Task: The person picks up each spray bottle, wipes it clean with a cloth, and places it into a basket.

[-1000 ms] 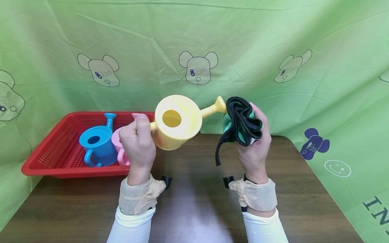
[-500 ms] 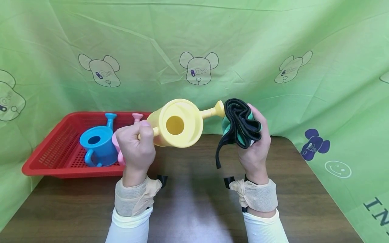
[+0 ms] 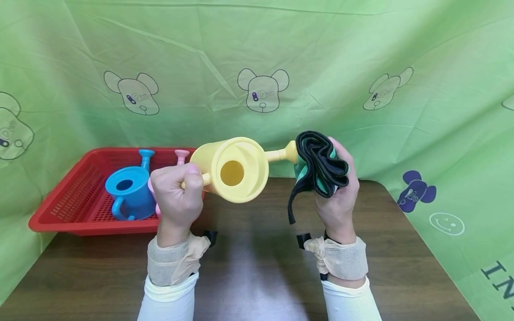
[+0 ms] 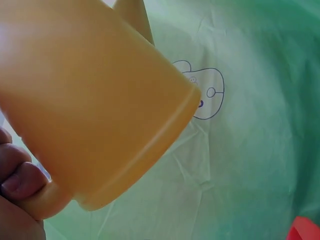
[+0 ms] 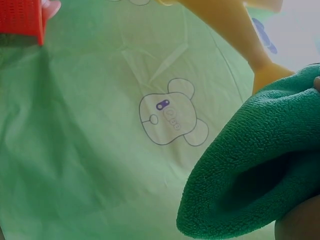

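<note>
My left hand (image 3: 178, 196) grips the handle of a yellow watering can (image 3: 217, 154), held above the table with its round top tilted toward the head camera. The can's spout points right, and its flared tip touches or nearly touches a bunched green cloth with black edging (image 3: 321, 165). In the left wrist view the curled fingers (image 4: 22, 175) wrap round the handle. My right hand (image 3: 339, 200) holds the cloth from its right side, and a black strip dangles from it. Fuzzy green pile shows on the cloth (image 5: 240, 155) in the right wrist view.
A red plastic basket (image 3: 60, 214) stands at the left of the brown wooden table (image 3: 249, 267). In it are a blue watering can (image 3: 134, 196) and a pink watering can (image 3: 182, 156), partly hidden by my left hand. A green printed sheet (image 3: 321, 53) hangs behind.
My left hand has shifted slightly left and tipped the yellow can, so its top opening now faces the head camera more. My right hand with the cloth has barely moved.
</note>
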{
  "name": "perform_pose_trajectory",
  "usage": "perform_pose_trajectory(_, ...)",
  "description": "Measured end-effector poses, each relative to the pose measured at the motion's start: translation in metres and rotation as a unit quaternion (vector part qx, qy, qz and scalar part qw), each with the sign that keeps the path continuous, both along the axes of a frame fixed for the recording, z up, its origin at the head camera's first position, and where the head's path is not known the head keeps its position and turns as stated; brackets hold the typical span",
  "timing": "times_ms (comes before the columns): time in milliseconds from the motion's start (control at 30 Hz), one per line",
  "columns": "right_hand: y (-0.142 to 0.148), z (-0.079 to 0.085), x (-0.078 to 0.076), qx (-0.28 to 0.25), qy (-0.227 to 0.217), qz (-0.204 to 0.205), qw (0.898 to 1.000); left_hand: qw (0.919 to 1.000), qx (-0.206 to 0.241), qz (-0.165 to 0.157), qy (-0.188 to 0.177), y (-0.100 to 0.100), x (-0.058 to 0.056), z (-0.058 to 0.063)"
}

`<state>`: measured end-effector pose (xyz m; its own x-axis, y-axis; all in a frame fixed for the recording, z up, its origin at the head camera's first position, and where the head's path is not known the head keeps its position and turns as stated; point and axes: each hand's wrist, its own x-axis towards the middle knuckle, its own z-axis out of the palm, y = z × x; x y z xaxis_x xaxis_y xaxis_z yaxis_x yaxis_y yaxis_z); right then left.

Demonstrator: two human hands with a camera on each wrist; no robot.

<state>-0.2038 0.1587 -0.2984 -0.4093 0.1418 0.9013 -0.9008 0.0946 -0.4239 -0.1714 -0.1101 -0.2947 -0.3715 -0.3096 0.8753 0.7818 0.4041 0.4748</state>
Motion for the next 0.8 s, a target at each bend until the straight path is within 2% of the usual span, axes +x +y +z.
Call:
perform_pose_trajectory(333,0.002,0.001,-0.001,0.003,0.005,-0.009,1.0,0.9988,0.005,-0.048,0.012,-0.005,0.0,0.001)
perform_pose_trajectory(433,0.003,0.001,-0.001,0.0,0.005,-0.012,1.0,0.9976,0.019,-0.064,0.019,-0.004,0.0,0.001)
perform_pose_trajectory(500,0.004,0.001,-0.001,-0.001,0.004,-0.013,1.0,0.9975,0.031,-0.062,0.015,-0.004,0.0,0.002)
perform_pose_trajectory(667,0.004,0.001,-0.001,0.002,0.004,-0.014,1.0,0.9932,0.094,-0.065,-0.021,-0.002,0.001,0.007)
perform_pose_trajectory(733,0.004,0.001,-0.001,0.004,0.007,-0.013,1.0,0.9849,0.145,-0.089,-0.032,0.0,0.001,0.009)
perform_pose_trajectory(800,0.004,0.001,-0.001,0.006,0.012,-0.011,1.0,0.9722,0.203,-0.107,-0.047,0.002,0.0,0.011)
